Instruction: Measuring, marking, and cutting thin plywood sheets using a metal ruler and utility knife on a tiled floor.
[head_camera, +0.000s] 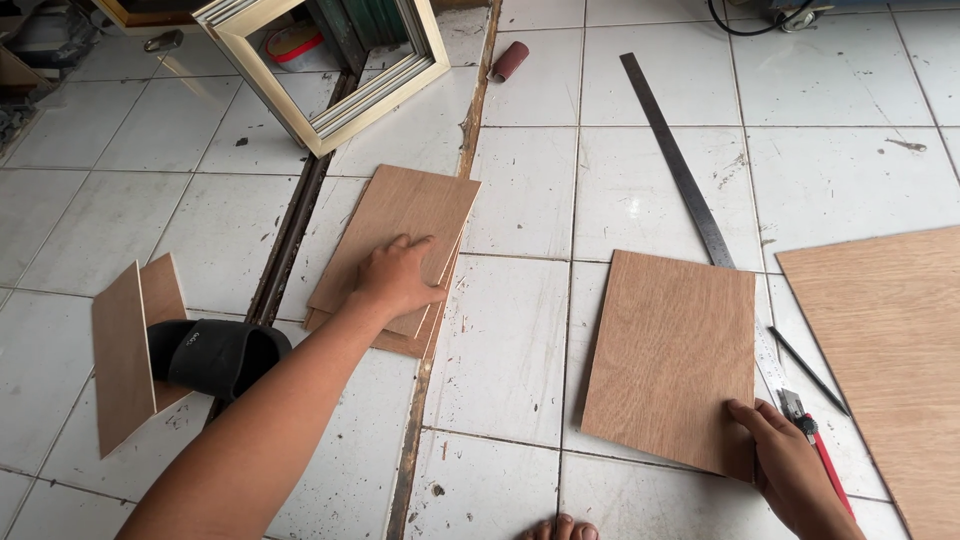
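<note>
The left hand (398, 275) was laid flat, fingers spread, on top of a stack of thin wood boards (400, 250) in the middle of the frame; nothing was gripped. The right hand (790, 465), at the lower right, was pressed on the near corner of a single wood board (670, 350) lying flat on the white tiled floor (520, 200). Its fingers were on top, not closed around it. A long metal ruler (680, 165) was seen just beside that board, and a red cutter (820, 450) lay by the right hand.
</note>
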